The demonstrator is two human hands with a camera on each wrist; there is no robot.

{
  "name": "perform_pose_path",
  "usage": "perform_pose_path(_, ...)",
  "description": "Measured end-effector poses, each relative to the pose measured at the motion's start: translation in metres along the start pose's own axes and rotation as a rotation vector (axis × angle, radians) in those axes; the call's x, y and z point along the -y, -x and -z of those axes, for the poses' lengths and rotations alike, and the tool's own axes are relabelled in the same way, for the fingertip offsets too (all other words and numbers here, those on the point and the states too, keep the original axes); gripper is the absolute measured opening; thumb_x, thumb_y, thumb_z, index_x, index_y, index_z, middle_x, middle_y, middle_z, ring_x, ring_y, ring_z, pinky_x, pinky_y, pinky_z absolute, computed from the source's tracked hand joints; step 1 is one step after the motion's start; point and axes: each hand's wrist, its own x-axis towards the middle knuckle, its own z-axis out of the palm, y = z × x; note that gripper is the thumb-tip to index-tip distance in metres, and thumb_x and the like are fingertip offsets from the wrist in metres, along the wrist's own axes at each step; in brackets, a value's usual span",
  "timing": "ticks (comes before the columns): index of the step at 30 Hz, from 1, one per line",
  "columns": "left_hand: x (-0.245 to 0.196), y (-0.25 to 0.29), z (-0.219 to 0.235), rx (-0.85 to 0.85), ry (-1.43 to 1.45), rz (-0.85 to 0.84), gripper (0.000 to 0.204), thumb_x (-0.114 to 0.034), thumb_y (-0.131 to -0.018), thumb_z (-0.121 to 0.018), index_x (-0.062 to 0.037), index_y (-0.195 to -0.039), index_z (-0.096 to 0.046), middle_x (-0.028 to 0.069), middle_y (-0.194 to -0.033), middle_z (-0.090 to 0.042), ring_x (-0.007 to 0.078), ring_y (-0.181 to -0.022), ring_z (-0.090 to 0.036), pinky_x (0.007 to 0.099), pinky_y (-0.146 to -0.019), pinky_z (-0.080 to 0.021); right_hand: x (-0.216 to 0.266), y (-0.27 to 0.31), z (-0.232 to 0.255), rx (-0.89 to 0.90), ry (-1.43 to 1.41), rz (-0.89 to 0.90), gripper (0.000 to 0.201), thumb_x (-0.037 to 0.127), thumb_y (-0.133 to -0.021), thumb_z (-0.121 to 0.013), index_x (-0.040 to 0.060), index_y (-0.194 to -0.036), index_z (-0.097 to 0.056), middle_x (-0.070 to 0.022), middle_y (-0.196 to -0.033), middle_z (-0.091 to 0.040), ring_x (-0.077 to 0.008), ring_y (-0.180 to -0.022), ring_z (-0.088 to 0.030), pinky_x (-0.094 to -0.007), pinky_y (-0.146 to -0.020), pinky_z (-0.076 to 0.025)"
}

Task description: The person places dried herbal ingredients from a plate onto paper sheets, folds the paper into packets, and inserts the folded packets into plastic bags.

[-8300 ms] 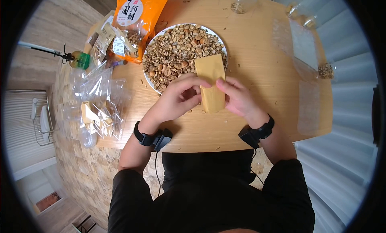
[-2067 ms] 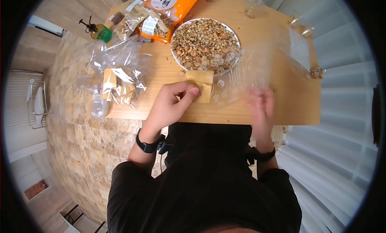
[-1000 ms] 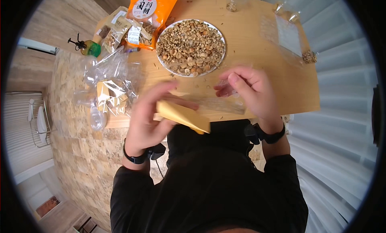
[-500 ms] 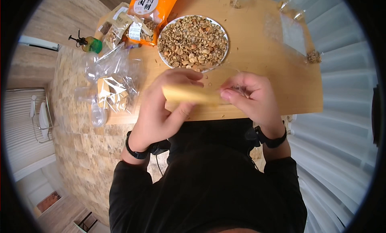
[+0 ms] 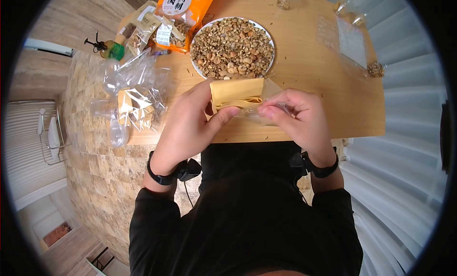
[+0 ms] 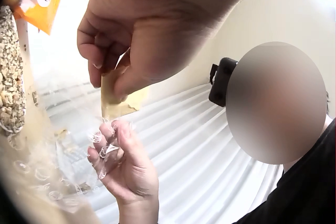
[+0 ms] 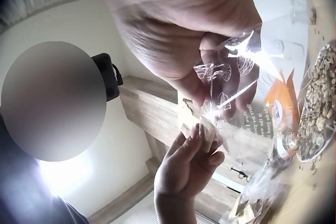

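My left hand (image 5: 190,115) pinches a folded yellow paper-like bundle (image 5: 237,89), its layered edges facing me. The left wrist view has the thumb and fingers on opposite sides of the bundle (image 6: 116,98). Close on its right, my right hand (image 5: 300,115) pinches a clear plastic bag (image 5: 271,90). White printed drawings and lettering show on the bag (image 7: 247,124) in the right wrist view. Bundle and bag overlap between the hands, over the table's near edge. Just beyond them stands a white plate (image 5: 273,57) heaped with dried slices and nuts.
An orange printed bag (image 5: 202,7) and smaller packets (image 5: 143,26) lie at the back left. Clear plastic bags and cups (image 5: 143,85) with yellow pieces sit at the left edge, near a green spray bottle (image 5: 113,50). Small filled bags (image 5: 375,69) stand along the right side.
Both hands were on the yellow bundle at first; later the right hand has the clear bag. Over the last second the left hand raises and turns the bundle, bringing it against the bag.
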Motion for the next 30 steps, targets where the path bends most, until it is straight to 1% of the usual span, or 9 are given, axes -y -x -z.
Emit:
perform_pose_path(3, 0.005, 0.0, -0.004, -0.099, 0.205, 0.009, 0.044, -0.012, -0.078, -0.075, -0.0032, -0.115, -0.052, 0.0102, -0.086, -0.064, 0.02, -0.07, -0.059, 0.0285, -0.062, -0.046, 0.0, 0.001, 0.003, -0.005, 0.079, 0.017, 0.008, 0.0, -0.087, -0.062, -0.005, -0.093, -0.064, -0.0094, -0.089, -0.069, -0.0107, -0.083, -0.065, -0.0242, -0.076, -0.051)
perform_pose_path(6, 0.004, 0.0, -0.002, -0.038, 0.308, 0.032, 0.053, -0.009, -0.077, -0.075, -0.0054, -0.121, -0.046, 0.0085, -0.088, -0.065, 0.0196, -0.071, -0.059, 0.0283, -0.064, -0.046, 0.002, 0.002, 0.004, 0.011, 0.122, 0.003, 0.009, 0.001, -0.087, -0.062, -0.0052, -0.093, -0.065, -0.008, -0.088, -0.069, -0.0092, -0.081, -0.064, -0.024, -0.074, -0.05)
perform_pose_path(10, 0.007, -0.003, 0.0, -0.035, 0.124, -0.129, 0.051, -0.009, -0.078, -0.075, -0.0064, -0.12, -0.046, 0.0079, -0.091, -0.065, 0.0194, -0.071, -0.058, 0.0285, -0.065, -0.046, 0.003, 0.004, 0.003, 0.026, 0.111, -0.014, 0.01, 0.001, -0.087, -0.063, -0.0061, -0.093, -0.065, -0.0077, -0.087, -0.069, -0.0086, -0.079, -0.063, -0.0233, -0.072, -0.05)
perform_pose_path(12, 0.008, -0.002, -0.001, 0.01, 0.145, -0.06, 0.046, -0.008, -0.079, -0.073, -0.0064, -0.116, -0.048, 0.0083, -0.095, -0.063, 0.0191, -0.073, -0.058, 0.0285, -0.065, -0.046, 0.003, 0.004, 0.002, 0.019, 0.093, -0.023, 0.01, 0.001, -0.087, -0.063, -0.0063, -0.093, -0.065, -0.0079, -0.087, -0.069, -0.0087, -0.079, -0.063, -0.0229, -0.072, -0.05)
perform_pose_path(17, 0.01, -0.003, -0.01, -0.041, 0.182, -0.106, 0.039, -0.006, -0.08, -0.071, -0.0056, -0.112, -0.049, 0.0091, -0.093, -0.062, 0.0208, -0.074, -0.059, 0.0294, -0.065, -0.046, 0.0, 0.002, -0.002, -0.004, 0.078, -0.025, 0.013, 0.002, -0.087, -0.064, -0.0067, -0.096, -0.066, -0.0089, -0.089, -0.069, -0.0092, -0.079, -0.063, -0.0222, -0.073, -0.05)
perform_pose_path(20, 0.006, -0.004, -0.005, -0.007, 0.148, -0.077, 0.032, -0.004, -0.08, -0.07, -0.0027, -0.107, -0.052, 0.0095, -0.095, -0.062, 0.0193, -0.08, -0.059, 0.028, -0.07, -0.047, -0.013, 0.001, -0.005, -0.083, -0.007, 0.134, 0.02, 0.009, -0.089, -0.064, -0.0042, -0.103, -0.067, -0.0074, -0.081, -0.069, -0.0063, -0.074, -0.062, -0.0212, -0.066, -0.049)
perform_pose_path(25, 0.007, -0.011, -0.005, 0.059, 0.022, -0.14, 0.016, -0.006, -0.082, -0.069, 0.0011, -0.092, -0.059, 0.0114, -0.097, -0.063, 0.0202, -0.088, -0.06, 0.0285, -0.076, -0.047, -0.015, -0.004, -0.006, -0.055, -0.098, 0.13, 0.024, 0.012, -0.095, -0.057, -0.0055, -0.109, -0.065, -0.0075, -0.089, -0.069, -0.0079, -0.082, -0.061, -0.0212, -0.073, -0.048)
perform_pose_path(28, 0.015, -0.01, -0.006, 0.01, -0.134, -0.325, 0.012, -0.009, -0.083, -0.067, 0.0009, -0.088, -0.062, 0.0124, -0.099, -0.064, 0.0251, -0.093, -0.06, 0.0323, -0.081, -0.046, -0.02, -0.007, -0.006, -0.085, -0.211, 0.134, 0.025, 0.015, -0.096, -0.056, -0.0053, -0.108, -0.065, -0.0093, -0.092, -0.069, -0.0096, -0.084, -0.062, -0.0232, -0.077, -0.049)
perform_pose_path(30, 0.021, -0.009, -0.003, -0.324, -0.182, -0.316, 0.025, -0.01, -0.077, -0.072, -0.0011, -0.098, -0.062, 0.0141, -0.11, -0.06, 0.029, -0.101, -0.056, 0.0388, -0.089, -0.044, -0.02, -0.011, -0.002, -0.103, -0.241, 0.188, 0.026, 0.016, -0.097, -0.053, -0.0055, -0.108, -0.064, -0.011, -0.094, -0.069, -0.0117, -0.086, -0.063, -0.0253, -0.08, -0.05)
